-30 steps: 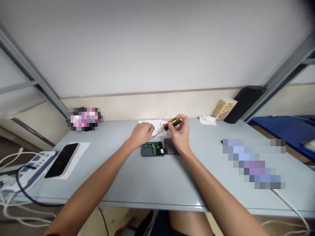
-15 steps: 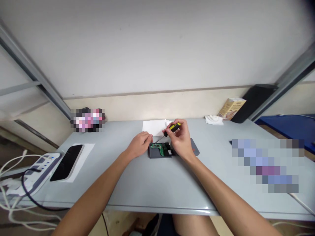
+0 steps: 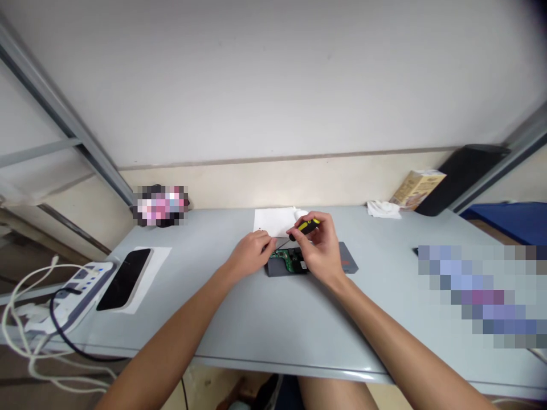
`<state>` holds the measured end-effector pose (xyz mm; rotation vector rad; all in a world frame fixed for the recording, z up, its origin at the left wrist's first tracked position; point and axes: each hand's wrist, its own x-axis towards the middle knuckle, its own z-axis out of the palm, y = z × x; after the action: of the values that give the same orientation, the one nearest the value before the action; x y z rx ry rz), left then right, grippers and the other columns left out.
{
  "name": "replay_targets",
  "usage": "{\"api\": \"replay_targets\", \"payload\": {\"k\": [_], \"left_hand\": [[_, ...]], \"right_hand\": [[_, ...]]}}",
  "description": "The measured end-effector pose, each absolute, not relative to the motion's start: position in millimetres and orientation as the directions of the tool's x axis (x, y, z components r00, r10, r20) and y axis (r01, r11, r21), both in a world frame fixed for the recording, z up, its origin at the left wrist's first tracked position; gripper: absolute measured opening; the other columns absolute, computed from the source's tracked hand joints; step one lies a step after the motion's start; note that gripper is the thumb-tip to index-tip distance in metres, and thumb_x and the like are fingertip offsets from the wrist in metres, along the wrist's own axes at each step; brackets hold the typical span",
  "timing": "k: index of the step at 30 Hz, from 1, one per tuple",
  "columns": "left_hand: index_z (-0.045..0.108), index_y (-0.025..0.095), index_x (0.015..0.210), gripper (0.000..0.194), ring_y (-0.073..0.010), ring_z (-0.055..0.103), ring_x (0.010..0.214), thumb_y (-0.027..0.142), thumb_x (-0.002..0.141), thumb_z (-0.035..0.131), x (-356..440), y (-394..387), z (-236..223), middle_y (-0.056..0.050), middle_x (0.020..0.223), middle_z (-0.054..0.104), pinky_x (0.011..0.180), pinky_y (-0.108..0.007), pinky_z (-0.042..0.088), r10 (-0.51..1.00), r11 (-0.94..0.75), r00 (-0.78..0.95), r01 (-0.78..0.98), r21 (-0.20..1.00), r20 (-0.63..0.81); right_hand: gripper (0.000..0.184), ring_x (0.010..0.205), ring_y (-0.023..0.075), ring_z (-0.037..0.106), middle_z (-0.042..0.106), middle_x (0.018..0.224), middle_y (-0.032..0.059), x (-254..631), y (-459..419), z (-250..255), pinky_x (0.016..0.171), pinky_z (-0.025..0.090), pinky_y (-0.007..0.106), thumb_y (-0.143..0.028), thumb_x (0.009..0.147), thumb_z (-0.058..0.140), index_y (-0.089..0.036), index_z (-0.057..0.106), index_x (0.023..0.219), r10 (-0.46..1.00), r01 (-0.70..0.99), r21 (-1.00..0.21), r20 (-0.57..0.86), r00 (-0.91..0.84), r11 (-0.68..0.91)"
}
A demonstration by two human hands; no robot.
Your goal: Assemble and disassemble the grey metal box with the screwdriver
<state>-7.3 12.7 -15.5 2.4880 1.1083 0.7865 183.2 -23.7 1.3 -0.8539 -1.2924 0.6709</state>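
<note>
Currently, the screwdriver point(image 3: 308, 226), pinched in the right hand point(image 3: 321, 253), slants down and leftward toward the far-left corner of the circuit board point(image 3: 289, 262), which lies between both hands, the left hand point(image 3: 251, 254) curled nearest that corner, its grip indeterminable.

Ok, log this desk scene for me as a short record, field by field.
Right hand: holds a yellow-and-black screwdriver, angled down toward the green circuit board
Left hand: beside the board's left end; grip unclear
Case: grey, open, board inside
Beyond the hands: white paper
Left side: phone, power strip
Back right: crumpled tissue, carton
</note>
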Motion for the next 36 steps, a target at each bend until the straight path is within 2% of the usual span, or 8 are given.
{"api": "replay_targets", "payload": {"k": [15,17,20,22,25,30,34,36], "left_hand": [[0.057,0.020,0.075,0.039,-0.0163,0.055,0.074,0.032,0.109,0.041,-5,8,-15,0.000,0.076,0.056,0.073,-0.029,0.043,0.808,-0.579,0.510,0.593,0.560,0.296],[0.056,0.020,0.074,0.039,-0.0162,0.056,0.074,0.032,0.109,0.042,-5,8,-15,0.000,0.077,0.057,0.073,-0.030,0.044,0.816,-0.567,0.500,0.590,0.575,0.290],[0.057,0.020,0.074,0.040,-0.0165,0.058,0.075,0.034,0.109,0.042,-4,7,-15,-0.001,0.079,0.060,0.073,-0.030,0.046,0.827,-0.549,0.482,0.584,0.599,0.289],[0.058,0.020,0.075,0.040,-0.0165,0.058,0.074,0.034,0.109,0.042,-3,7,-15,-0.002,0.079,0.061,0.072,-0.030,0.046,0.831,-0.544,0.478,0.593,0.593,0.284],[0.057,0.020,0.073,0.040,-0.0163,0.055,0.071,0.031,0.108,0.043,-2,6,-15,-0.001,0.075,0.059,0.069,-0.031,0.043,0.836,-0.544,0.468,0.632,0.552,0.289],[0.052,0.020,0.071,0.041,-0.0163,0.053,0.072,0.033,0.109,0.041,-1,4,-15,-0.001,0.073,0.056,0.070,-0.031,0.041,0.843,-0.533,0.456,0.638,0.556,0.286],[0.052,0.020,0.074,0.040,-0.0165,0.056,0.075,0.034,0.109,0.041,-1,5,-15,-0.001,0.077,0.058,0.074,-0.032,0.043,0.858,-0.492,0.463,0.612,0.620,0.225],[0.053,0.020,0.074,0.040,-0.0170,0.057,0.076,0.035,0.109,0.040,-1,6,-14,-0.001,0.078,0.059,0.075,-0.032,0.044,0.860,-0.483,0.468,0.612,0.626,0.205]], "right_hand": [[0.022,0.090,0.0186,0.067,0.061,0.103,0.0027,182,-29,-4,0.083,0.059,0.040,-0.020,0.096,0.067,-0.029,0.056,0.112,0.776,0.163,-0.776,0.625,0.081,0.609],[0.022,0.090,0.0186,0.066,0.062,0.102,0.0028,184,-25,4,0.083,0.058,0.040,-0.019,0.096,0.066,-0.029,0.057,0.113,0.776,0.181,-0.767,0.630,0.033,0.616],[0.022,0.095,0.0200,0.065,0.060,0.109,0.0049,186,-17,23,0.087,0.057,0.041,-0.019,0.095,0.067,-0.029,0.063,0.114,0.732,0.218,-0.700,0.664,-0.154,0.680],[0.018,0.094,0.0210,0.063,0.058,0.105,0.0048,187,-11,34,0.089,0.055,0.043,-0.020,0.094,0.068,-0.029,0.068,0.110,0.700,0.265,-0.652,0.693,-0.170,0.710],[0.022,0.092,0.0211,0.064,0.063,0.101,0.0045,189,-9,40,0.086,0.055,0.042,-0.019,0.100,0.058,-0.031,0.070,0.114,0.726,0.265,-0.678,0.663,-0.180,0.685],[0.033,0.110,0.0229,0.067,0.069,0.124,0.0060,197,-16,32,0.094,0.054,0.044,-0.022,0.106,0.047,-0.033,0.063,0.133,0.775,0.212,-0.746,0.594,-0.215,0.631],[0.011,0.105,0.0237,0.066,0.067,0.114,0.0070,198,-19,30,0.090,0.055,0.043,-0.021,0.098,0.064,-0.028,0.070,0.104,0.727,0.264,-0.691,0.684,-0.064,0.673],[0.011,0.096,0.0222,0.065,0.066,0.102,0.0056,198,-18,30,0.084,0.055,0.041,-0.018,0.097,0.064,-0.027,0.070,0.099,0.708,0.298,-0.674,0.706,-0.011,0.676]]}}
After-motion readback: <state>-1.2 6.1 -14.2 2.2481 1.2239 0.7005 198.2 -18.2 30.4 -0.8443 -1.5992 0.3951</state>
